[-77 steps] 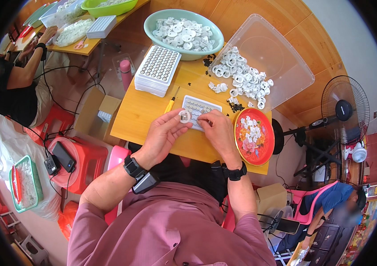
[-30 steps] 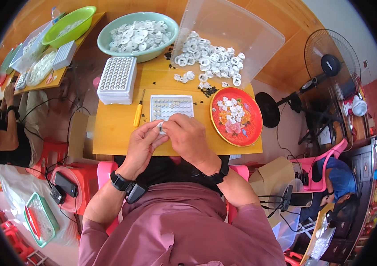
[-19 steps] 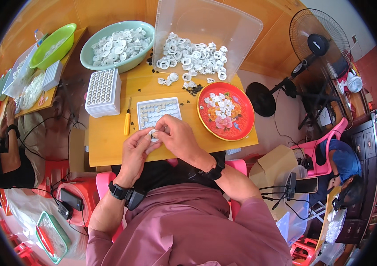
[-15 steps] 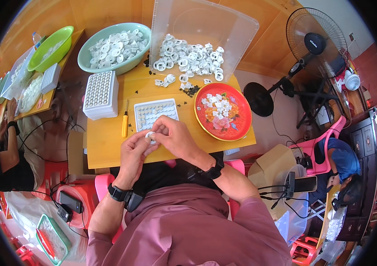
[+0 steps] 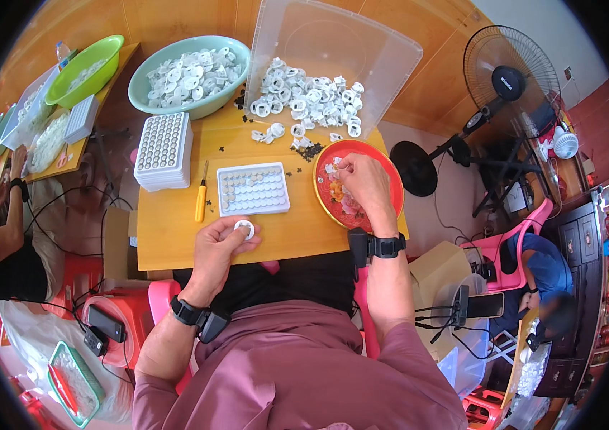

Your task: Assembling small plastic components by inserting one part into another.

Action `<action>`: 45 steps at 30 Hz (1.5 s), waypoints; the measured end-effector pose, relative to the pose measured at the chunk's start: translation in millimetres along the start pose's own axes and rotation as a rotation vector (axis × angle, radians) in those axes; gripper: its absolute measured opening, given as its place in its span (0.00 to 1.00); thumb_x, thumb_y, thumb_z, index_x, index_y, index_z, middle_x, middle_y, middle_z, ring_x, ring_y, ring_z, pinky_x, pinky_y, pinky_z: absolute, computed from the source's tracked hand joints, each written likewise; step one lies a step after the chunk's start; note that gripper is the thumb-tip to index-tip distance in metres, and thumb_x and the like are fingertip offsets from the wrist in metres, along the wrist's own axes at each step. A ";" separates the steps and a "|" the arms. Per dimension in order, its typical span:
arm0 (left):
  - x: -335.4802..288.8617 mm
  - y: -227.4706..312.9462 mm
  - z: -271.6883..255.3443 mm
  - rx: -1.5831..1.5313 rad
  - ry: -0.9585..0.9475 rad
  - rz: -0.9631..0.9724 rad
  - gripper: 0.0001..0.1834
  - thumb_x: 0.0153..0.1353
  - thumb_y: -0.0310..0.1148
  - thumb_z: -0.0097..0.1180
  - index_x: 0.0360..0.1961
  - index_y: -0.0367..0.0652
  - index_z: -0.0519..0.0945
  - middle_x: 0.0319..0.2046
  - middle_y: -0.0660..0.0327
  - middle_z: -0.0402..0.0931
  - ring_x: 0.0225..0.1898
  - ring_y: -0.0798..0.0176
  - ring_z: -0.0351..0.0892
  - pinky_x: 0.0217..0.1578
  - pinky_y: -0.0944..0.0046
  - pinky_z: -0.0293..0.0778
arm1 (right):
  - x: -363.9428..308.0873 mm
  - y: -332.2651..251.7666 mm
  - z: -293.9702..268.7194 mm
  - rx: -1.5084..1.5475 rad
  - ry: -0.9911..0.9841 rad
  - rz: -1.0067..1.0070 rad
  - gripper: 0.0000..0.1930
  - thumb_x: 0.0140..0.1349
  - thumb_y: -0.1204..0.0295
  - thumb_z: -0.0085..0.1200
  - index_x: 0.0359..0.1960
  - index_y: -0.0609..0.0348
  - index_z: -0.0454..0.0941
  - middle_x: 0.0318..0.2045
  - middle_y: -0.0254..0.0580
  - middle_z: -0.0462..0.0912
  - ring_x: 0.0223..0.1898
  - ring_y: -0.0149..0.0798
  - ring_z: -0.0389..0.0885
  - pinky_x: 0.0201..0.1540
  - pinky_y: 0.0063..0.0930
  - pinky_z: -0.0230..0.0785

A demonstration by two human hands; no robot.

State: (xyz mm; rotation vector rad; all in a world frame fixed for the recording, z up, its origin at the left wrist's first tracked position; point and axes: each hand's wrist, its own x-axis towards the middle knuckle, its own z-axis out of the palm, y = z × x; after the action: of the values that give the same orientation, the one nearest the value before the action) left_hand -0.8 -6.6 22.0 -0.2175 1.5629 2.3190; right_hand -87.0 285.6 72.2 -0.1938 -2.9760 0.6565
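While the left hand pinched a ring, the right hand was at the tray, likely close for easy reach; I couldn't tell what its fingers held.

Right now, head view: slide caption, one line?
Left hand holds a round white part; right hand is at the small white pieces on a red floral tray.

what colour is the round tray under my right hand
The tray is red with a floral pattern and gold rim; head view.
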 end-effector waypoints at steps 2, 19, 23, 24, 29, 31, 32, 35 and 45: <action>-0.4 -0.5 0.6 -0.138 -0.037 0.016 0.14 0.70 0.28 0.53 0.52 0.31 0.77 0.47 0.48 0.82 0.46 0.57 0.84 0.49 0.64 0.81 | 2.0 2.9 9.9 -0.040 -0.001 -0.027 0.10 0.58 0.66 0.61 0.36 0.57 0.85 0.33 0.51 0.86 0.39 0.52 0.85 0.43 0.45 0.74; 3.3 4.4 -7.9 -0.382 -0.123 -0.016 0.20 0.73 0.35 0.47 0.58 0.30 0.72 0.54 0.45 0.78 0.56 0.53 0.79 0.59 0.60 0.75 | 4.4 11.7 15.3 -0.082 0.119 -0.070 0.05 0.55 0.72 0.57 0.28 0.58 0.84 0.27 0.53 0.85 0.34 0.53 0.85 0.37 0.46 0.76; 3.2 3.8 -7.5 -0.370 -0.122 -0.012 0.21 0.73 0.36 0.47 0.58 0.30 0.72 0.54 0.46 0.78 0.56 0.55 0.79 0.59 0.62 0.75 | 6.6 16.8 17.4 -0.132 0.032 -0.021 0.05 0.56 0.71 0.57 0.27 0.58 0.84 0.30 0.52 0.85 0.36 0.54 0.84 0.38 0.46 0.75; 3.2 3.5 -8.0 -0.370 -0.120 -0.011 0.21 0.73 0.36 0.47 0.58 0.30 0.72 0.54 0.46 0.78 0.56 0.55 0.79 0.59 0.62 0.75 | 6.4 15.8 17.5 -0.141 0.039 -0.029 0.05 0.56 0.71 0.57 0.27 0.58 0.83 0.30 0.52 0.85 0.36 0.54 0.84 0.38 0.46 0.75; 0.2 6.9 -9.6 -0.403 -0.121 -0.027 0.20 0.73 0.33 0.47 0.59 0.29 0.72 0.55 0.44 0.76 0.57 0.52 0.79 0.60 0.58 0.75 | 6.0 14.6 15.4 0.041 0.174 -0.194 0.05 0.55 0.72 0.57 0.27 0.60 0.82 0.25 0.49 0.83 0.31 0.54 0.83 0.35 0.44 0.74; 1.2 5.6 -10.2 -0.432 -0.119 -0.036 0.20 0.73 0.33 0.47 0.59 0.29 0.71 0.55 0.44 0.76 0.57 0.52 0.79 0.60 0.58 0.75 | 2.8 0.3 13.9 0.144 0.223 -0.318 0.05 0.55 0.73 0.58 0.27 0.62 0.81 0.24 0.47 0.83 0.28 0.51 0.83 0.33 0.42 0.74; 1.9 4.2 -10.9 -0.463 -0.126 -0.045 0.20 0.73 0.33 0.47 0.60 0.29 0.71 0.56 0.44 0.76 0.57 0.52 0.78 0.60 0.58 0.75 | -3.8 -13.6 5.5 0.264 0.137 -0.259 0.04 0.55 0.74 0.59 0.28 0.62 0.81 0.24 0.46 0.83 0.27 0.45 0.83 0.31 0.37 0.73; 2.7 2.4 -9.6 -0.474 -0.139 -0.045 0.20 0.73 0.32 0.47 0.60 0.30 0.71 0.56 0.44 0.76 0.57 0.52 0.78 0.59 0.58 0.75 | -16.2 -35.3 13.2 0.416 0.022 -0.233 0.05 0.56 0.75 0.60 0.31 0.64 0.80 0.25 0.42 0.84 0.26 0.31 0.82 0.30 0.26 0.73; 3.8 -0.7 -11.8 -0.586 -0.128 -0.024 0.18 0.74 0.31 0.46 0.60 0.32 0.71 0.53 0.51 0.78 0.54 0.59 0.80 0.59 0.61 0.77 | -57.6 -89.4 59.7 0.701 -0.289 -0.483 0.07 0.58 0.74 0.63 0.35 0.63 0.80 0.30 0.41 0.83 0.28 0.33 0.84 0.34 0.25 0.75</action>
State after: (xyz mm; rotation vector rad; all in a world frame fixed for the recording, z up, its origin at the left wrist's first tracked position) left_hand -4.8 -16.5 15.6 -0.2157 0.7842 2.6530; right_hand -46.1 172.3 52.8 0.6869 -2.6337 1.6651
